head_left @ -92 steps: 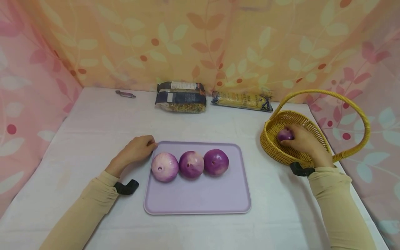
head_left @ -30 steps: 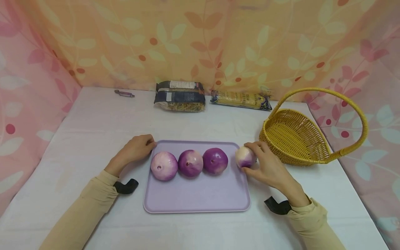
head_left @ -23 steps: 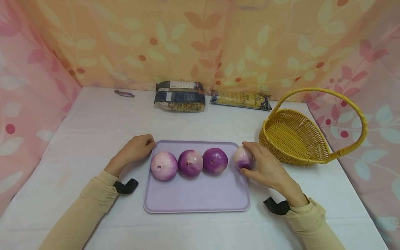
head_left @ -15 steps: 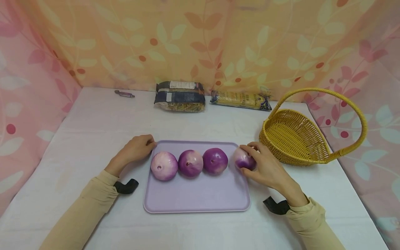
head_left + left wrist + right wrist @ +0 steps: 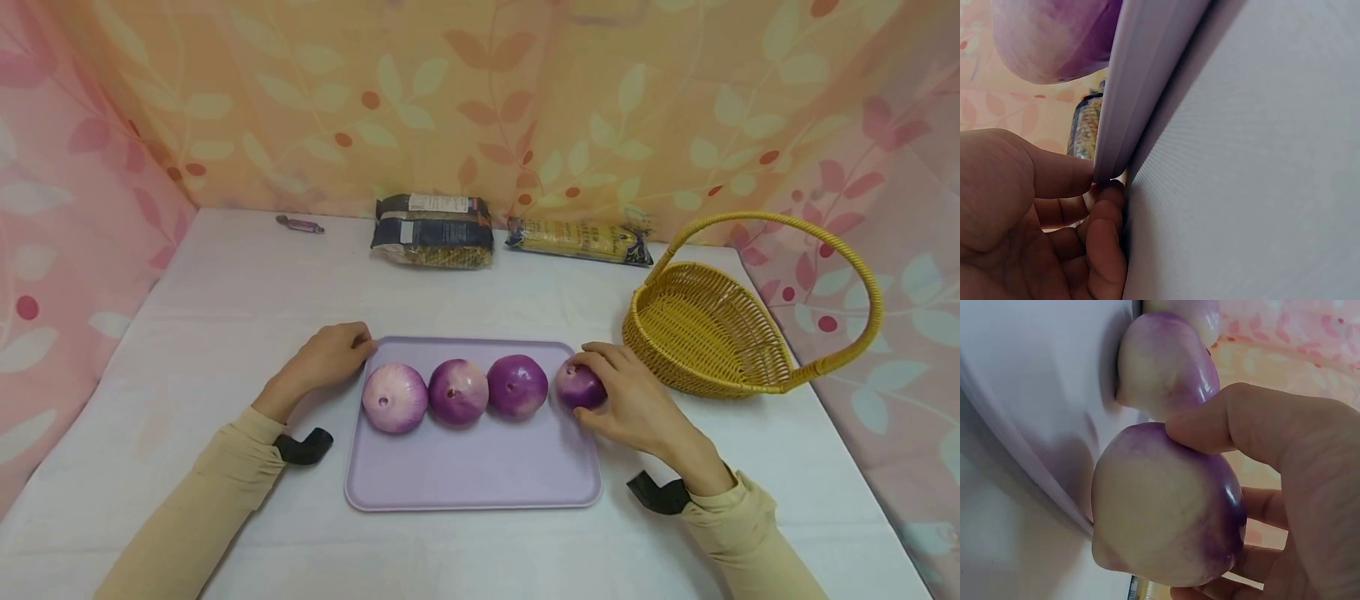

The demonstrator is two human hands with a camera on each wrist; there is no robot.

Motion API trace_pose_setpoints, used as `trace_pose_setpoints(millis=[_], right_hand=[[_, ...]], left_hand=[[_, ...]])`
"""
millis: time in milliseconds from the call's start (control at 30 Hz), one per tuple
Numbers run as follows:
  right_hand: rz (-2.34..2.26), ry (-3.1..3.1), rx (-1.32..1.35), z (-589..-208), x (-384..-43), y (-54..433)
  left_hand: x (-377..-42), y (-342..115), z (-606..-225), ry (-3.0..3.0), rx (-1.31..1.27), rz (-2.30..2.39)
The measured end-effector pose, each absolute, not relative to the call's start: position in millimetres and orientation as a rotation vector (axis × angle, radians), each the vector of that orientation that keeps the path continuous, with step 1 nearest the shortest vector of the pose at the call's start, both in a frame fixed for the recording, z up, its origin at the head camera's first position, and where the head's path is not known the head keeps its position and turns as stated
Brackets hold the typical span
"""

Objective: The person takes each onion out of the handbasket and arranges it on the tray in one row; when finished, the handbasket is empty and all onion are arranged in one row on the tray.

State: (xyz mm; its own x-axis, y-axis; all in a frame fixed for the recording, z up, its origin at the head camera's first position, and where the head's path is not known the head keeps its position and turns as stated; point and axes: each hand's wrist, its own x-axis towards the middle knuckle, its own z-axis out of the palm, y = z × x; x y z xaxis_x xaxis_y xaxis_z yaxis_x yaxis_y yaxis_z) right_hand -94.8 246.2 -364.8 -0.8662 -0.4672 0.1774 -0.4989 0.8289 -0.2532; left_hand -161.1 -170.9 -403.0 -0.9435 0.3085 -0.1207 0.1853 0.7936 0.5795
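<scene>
Three purple onions sit in a row on the lilac tray [image 5: 480, 471]: a pale one [image 5: 395, 398] at the left, a two-toned one [image 5: 458, 392] in the middle, a dark one [image 5: 517, 386] beside it. My right hand [image 5: 643, 407] grips a fourth, smaller onion [image 5: 579, 386] over the tray's right edge, purple side up. In the right wrist view that onion [image 5: 1160, 506] shows a pale side, with thumb and fingers around it. My left hand [image 5: 327, 360] pinches the tray's far left corner; the left wrist view shows its thumb [image 5: 1063, 176] at the rim.
A yellow wicker basket [image 5: 708, 333] with a tall handle stands right of the tray, close behind my right hand. Along the back lie a dark-labelled food packet [image 5: 433, 233], a yellow packet [image 5: 577, 241] and a small wrapped item [image 5: 300, 224]. Patterned curtains surround the white-covered table.
My right hand has carried the small onion from the basket left to the tray's right edge. There it has turned the onion from pale side to purple side up. The left hand stays put.
</scene>
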Motion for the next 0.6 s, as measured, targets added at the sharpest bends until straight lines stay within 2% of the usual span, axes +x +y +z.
trace_pose_setpoints(millis=[600], right_hand=[[0.503,-2.938,0.809,-371.0,-92.5,238.1]], left_hand=[[-161.6,-170.5,-403.0,2.774,0.378,0.854]])
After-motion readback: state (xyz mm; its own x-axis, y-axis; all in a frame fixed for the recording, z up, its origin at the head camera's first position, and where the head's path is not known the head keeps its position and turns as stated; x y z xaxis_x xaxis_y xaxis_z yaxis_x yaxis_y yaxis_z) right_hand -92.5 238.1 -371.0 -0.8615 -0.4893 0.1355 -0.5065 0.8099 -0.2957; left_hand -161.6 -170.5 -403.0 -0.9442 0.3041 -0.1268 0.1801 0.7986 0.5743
